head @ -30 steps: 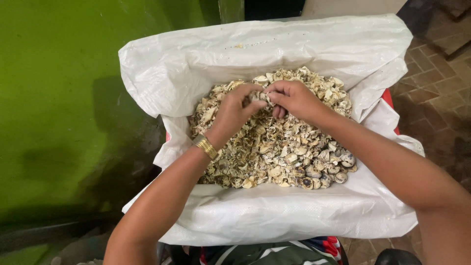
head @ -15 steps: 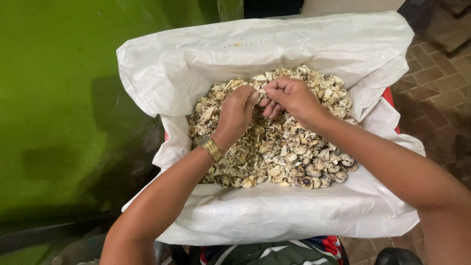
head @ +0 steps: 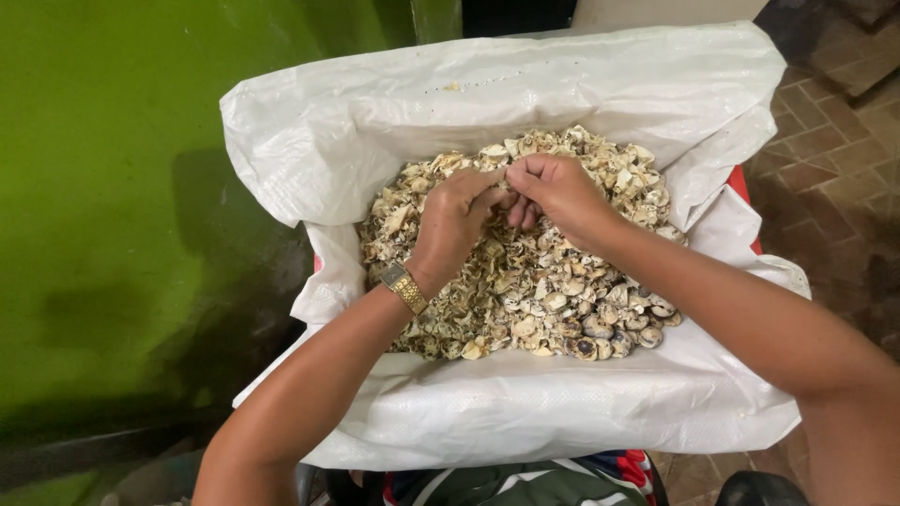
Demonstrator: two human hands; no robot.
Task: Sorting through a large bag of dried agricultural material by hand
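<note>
A big white woven sack (head: pixel 525 412) lies open with its rim rolled down, full of pale, broken shell pieces (head: pixel 553 300). My left hand (head: pixel 455 220), with a gold watch (head: pixel 405 287) on its wrist, hovers over the far middle of the heap. My right hand (head: pixel 558 192) meets it fingertip to fingertip. Both hands pinch one small shell piece between them; the piece itself is mostly hidden by the fingers.
A green painted wall (head: pixel 122 187) stands close on the left, dirty near its base. Brick paving (head: pixel 834 169) runs along the right. A red container edge (head: pixel 743 192) shows under the sack. Striped cloth (head: pixel 525 483) lies at the bottom edge.
Both hands stayed together over the heap, shifting only slightly; the fingers have worked closer around the small piece. The sack has not moved.
</note>
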